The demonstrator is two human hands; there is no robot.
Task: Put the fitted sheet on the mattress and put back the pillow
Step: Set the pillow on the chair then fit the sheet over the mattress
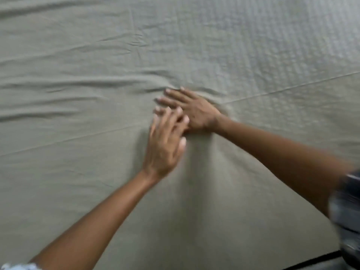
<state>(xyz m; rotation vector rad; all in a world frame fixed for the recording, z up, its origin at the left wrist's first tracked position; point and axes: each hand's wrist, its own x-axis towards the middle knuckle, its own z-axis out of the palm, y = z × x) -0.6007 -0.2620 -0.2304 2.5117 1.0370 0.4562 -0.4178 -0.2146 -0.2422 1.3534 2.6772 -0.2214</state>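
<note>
A pale grey-green fitted sheet (78, 172) covers almost the whole view, spread over the mattress, whose quilted pattern shows through at the upper right. Wrinkles run across the sheet on the left. My right hand (192, 110) lies flat, palm down, on the sheet near the middle, fingers spread and pointing left. My left hand (165, 143) is just in front of it, fingers apart and blurred, its fingertips overlapping the right hand's fingers. Neither hand holds anything. No pillow is in view.
A straight crease (292, 88) crosses the sheet from lower left to upper right. A dark strip (315, 263) shows at the bottom right corner by the bed's near edge. My patterned sleeve (348, 211) fills the right edge.
</note>
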